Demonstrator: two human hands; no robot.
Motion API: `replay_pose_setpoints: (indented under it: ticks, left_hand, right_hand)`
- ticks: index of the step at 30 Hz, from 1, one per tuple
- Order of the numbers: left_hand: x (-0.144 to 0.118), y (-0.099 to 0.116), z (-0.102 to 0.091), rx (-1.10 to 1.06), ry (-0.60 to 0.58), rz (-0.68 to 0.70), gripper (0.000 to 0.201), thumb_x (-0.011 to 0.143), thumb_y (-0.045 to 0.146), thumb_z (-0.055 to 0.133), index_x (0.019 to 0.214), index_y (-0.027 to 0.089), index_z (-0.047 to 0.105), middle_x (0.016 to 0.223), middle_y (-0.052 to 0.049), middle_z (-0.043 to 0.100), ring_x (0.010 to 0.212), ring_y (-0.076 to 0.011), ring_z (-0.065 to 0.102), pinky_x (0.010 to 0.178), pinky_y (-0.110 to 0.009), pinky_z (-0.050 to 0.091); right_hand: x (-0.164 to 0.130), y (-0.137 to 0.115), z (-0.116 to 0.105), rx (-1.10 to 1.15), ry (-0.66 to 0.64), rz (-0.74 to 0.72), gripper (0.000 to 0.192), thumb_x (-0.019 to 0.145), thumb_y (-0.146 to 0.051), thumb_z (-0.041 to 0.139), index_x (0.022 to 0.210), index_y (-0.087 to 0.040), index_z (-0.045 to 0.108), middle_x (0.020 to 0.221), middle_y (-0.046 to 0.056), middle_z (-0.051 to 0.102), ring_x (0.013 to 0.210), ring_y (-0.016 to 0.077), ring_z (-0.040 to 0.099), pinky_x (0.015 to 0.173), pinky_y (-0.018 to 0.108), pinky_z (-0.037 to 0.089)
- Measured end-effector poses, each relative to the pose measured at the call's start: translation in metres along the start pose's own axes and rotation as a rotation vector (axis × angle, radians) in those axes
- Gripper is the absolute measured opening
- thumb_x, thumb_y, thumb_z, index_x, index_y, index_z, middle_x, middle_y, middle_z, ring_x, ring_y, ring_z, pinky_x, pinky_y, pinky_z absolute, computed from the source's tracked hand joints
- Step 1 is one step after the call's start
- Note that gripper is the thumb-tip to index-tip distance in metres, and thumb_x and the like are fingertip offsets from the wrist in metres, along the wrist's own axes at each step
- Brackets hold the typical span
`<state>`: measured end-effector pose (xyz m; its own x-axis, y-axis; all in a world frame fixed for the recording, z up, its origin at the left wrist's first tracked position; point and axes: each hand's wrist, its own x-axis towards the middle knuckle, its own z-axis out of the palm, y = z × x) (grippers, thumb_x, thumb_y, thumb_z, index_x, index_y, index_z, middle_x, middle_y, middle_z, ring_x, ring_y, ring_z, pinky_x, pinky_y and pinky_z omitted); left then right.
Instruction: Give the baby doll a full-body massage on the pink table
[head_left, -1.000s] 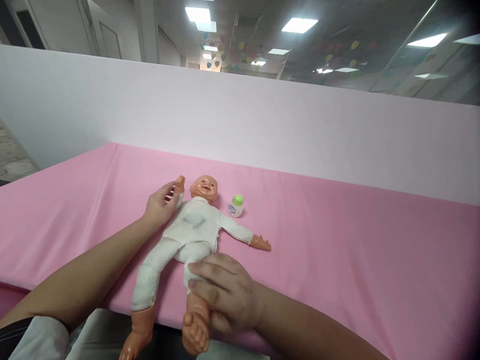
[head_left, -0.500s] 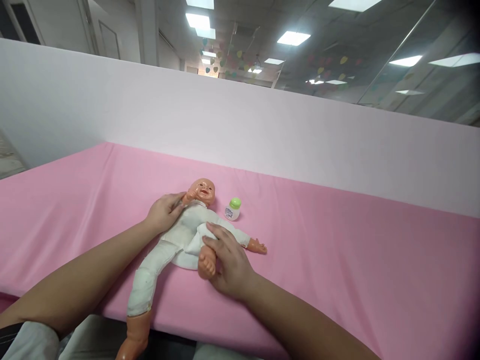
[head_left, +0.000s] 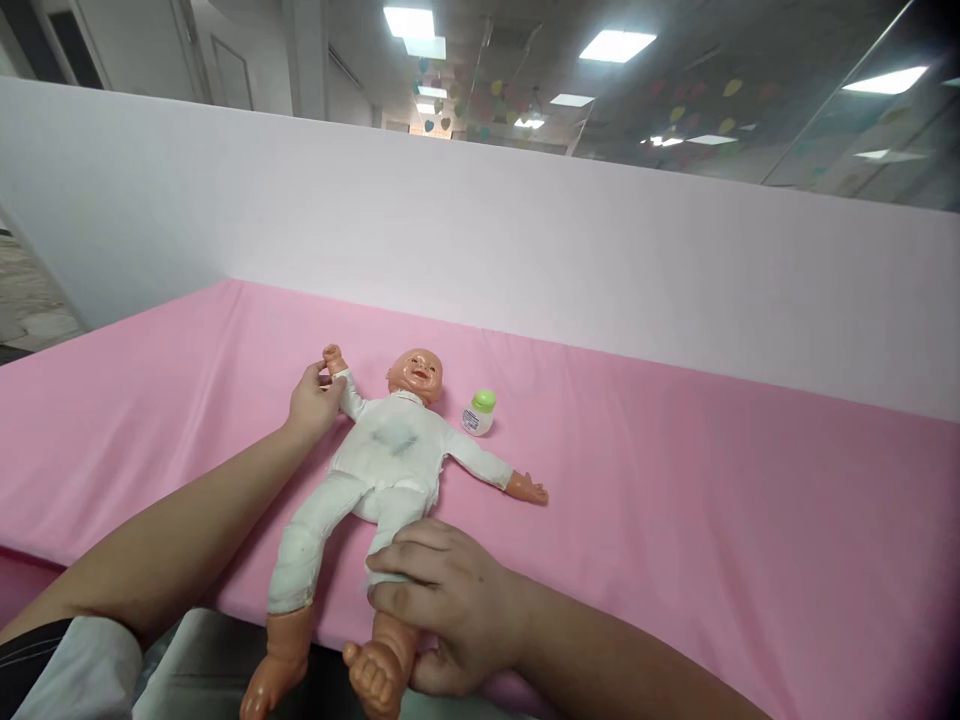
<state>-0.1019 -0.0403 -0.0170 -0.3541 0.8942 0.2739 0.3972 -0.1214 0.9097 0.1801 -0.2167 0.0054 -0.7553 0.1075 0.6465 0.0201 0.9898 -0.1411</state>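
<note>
A baby doll (head_left: 390, 445) with a white cloth body lies on its back on the pink-covered surface (head_left: 645, 520), its head away from me. My left hand (head_left: 315, 403) grips the doll's arm near the wrist on the left side, and that arm is raised beside the head. Around the doll's lower leg on the right side, my right hand (head_left: 450, 605) is closed, with the thumb underneath. The doll's other arm stretches out to the right. Both of its feet hang past the near edge. Close to the doll's head stands a small jar (head_left: 480, 412) with a green lid.
A white partition (head_left: 525, 240) rises behind the pink surface. Glass and ceiling lights (head_left: 619, 46) show above it. The near edge of the surface runs close to my lap (head_left: 202, 665).
My right hand has brought the doll's bent leg down toward me, so it now lies extended. My left hand has moved the doll's arm outward, away from its face.
</note>
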Motion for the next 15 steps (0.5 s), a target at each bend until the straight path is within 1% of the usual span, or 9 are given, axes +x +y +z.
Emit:
replay_pose_setpoints:
  ticks: [3, 6, 7, 9, 11, 12, 13, 14, 15]
  left_hand:
    - [-0.018, 0.014, 0.004, 0.069, -0.049, 0.229, 0.062, 0.097, 0.047, 0.064, 0.154, 0.027, 0.051, 0.131, -0.010, 0.072, 0.102, -0.0231, 0.073, 0.084, -0.035, 0.060]
    - [-0.031, 0.024, 0.010, 0.229, -0.186, 0.550, 0.051, 0.100, 0.039, 0.060, 0.150, 0.030, 0.060, 0.136, -0.008, 0.071, 0.115, -0.0252, 0.068, 0.099, -0.041, 0.057]
    - [-0.033, 0.025, 0.011, 0.287, -0.235, 0.647, 0.047, 0.101, 0.036, 0.059, 0.147, 0.030, 0.064, 0.135, -0.007, 0.072, 0.118, -0.0261, 0.067, 0.103, -0.043, 0.054]
    - [-0.034, 0.027, 0.015, 0.371, -0.312, 0.787, 0.043, 0.102, 0.030, 0.057, 0.143, 0.030, 0.069, 0.132, -0.007, 0.073, 0.121, -0.0275, 0.064, 0.107, -0.046, 0.051]
    - [-0.033, 0.026, 0.017, 0.401, -0.359, 0.847, 0.042, 0.102, 0.028, 0.056, 0.142, 0.030, 0.070, 0.133, -0.007, 0.073, 0.121, -0.0275, 0.064, 0.108, -0.047, 0.050]
    - [-0.033, 0.026, 0.018, 0.402, -0.367, 0.851, 0.042, 0.102, 0.027, 0.056, 0.142, 0.030, 0.070, 0.134, -0.008, 0.072, 0.121, -0.0275, 0.063, 0.108, -0.047, 0.050]
    - [-0.033, 0.026, 0.019, 0.395, -0.362, 0.836, 0.042, 0.102, 0.028, 0.056, 0.142, 0.030, 0.069, 0.134, -0.007, 0.072, 0.122, -0.0273, 0.063, 0.108, -0.047, 0.050]
    - [-0.033, 0.026, 0.019, 0.381, -0.351, 0.804, 0.042, 0.102, 0.028, 0.056, 0.142, 0.029, 0.069, 0.133, -0.007, 0.073, 0.122, -0.0272, 0.064, 0.109, -0.046, 0.050]
    - [-0.034, 0.026, 0.019, 0.364, -0.329, 0.755, 0.043, 0.102, 0.029, 0.056, 0.143, 0.029, 0.068, 0.133, -0.007, 0.073, 0.122, -0.0271, 0.064, 0.109, -0.046, 0.050]
  right_hand:
    - [-0.001, 0.002, -0.011, -0.103, 0.169, 0.015, 0.042, 0.087, -0.035, 0.063, 0.126, -0.018, 0.063, 0.124, 0.016, 0.070, 0.106, 0.0269, 0.069, 0.092, 0.045, 0.060]
    - [-0.003, 0.011, -0.017, -0.226, 0.288, 0.101, 0.046, 0.089, -0.034, 0.068, 0.132, -0.020, 0.061, 0.135, 0.019, 0.064, 0.122, 0.0334, 0.065, 0.100, 0.054, 0.059]
    - [-0.005, 0.015, -0.017, -0.258, 0.303, 0.160, 0.049, 0.089, -0.032, 0.070, 0.136, -0.022, 0.059, 0.140, 0.019, 0.062, 0.128, 0.0352, 0.063, 0.103, 0.057, 0.057]
    - [-0.007, 0.027, -0.017, -0.290, 0.262, 0.332, 0.055, 0.091, -0.027, 0.068, 0.144, -0.023, 0.053, 0.151, 0.019, 0.056, 0.138, 0.0368, 0.057, 0.109, 0.061, 0.054]
    - [-0.010, 0.037, -0.016, -0.273, 0.154, 0.509, 0.062, 0.093, -0.022, 0.064, 0.152, -0.022, 0.046, 0.159, 0.020, 0.049, 0.145, 0.0367, 0.052, 0.111, 0.061, 0.053]
    - [-0.011, 0.041, -0.017, -0.257, 0.102, 0.571, 0.064, 0.093, -0.021, 0.062, 0.154, -0.022, 0.043, 0.162, 0.020, 0.047, 0.147, 0.0363, 0.051, 0.112, 0.061, 0.053]
    - [-0.012, 0.043, -0.017, -0.245, 0.072, 0.600, 0.065, 0.093, -0.020, 0.061, 0.156, -0.021, 0.042, 0.163, 0.020, 0.046, 0.148, 0.0359, 0.050, 0.112, 0.060, 0.053]
    - [-0.013, 0.044, -0.017, -0.240, 0.070, 0.596, 0.066, 0.093, -0.019, 0.060, 0.155, -0.021, 0.042, 0.163, 0.020, 0.045, 0.148, 0.0356, 0.050, 0.112, 0.060, 0.052]
    - [-0.012, 0.043, -0.018, -0.241, 0.091, 0.562, 0.065, 0.092, -0.018, 0.060, 0.154, -0.022, 0.043, 0.162, 0.019, 0.046, 0.147, 0.0355, 0.049, 0.113, 0.060, 0.051]
